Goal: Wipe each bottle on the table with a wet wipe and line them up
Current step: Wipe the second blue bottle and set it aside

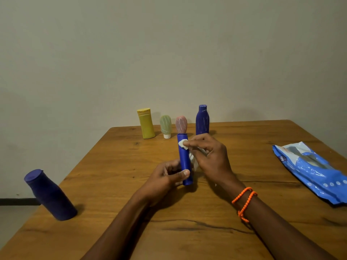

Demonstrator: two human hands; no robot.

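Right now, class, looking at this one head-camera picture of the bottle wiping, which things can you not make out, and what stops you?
- Pink tube: its foot is hidden behind the slim blue bottle.
- Wet wipe: mostly covered by the right hand.
- Slim blue bottle: its lower part is partly wrapped by the left hand.
- Wipes pack: cut off by the right edge; its print is too small to read.
- Tall blue bottle: its base is hidden behind the right hand.
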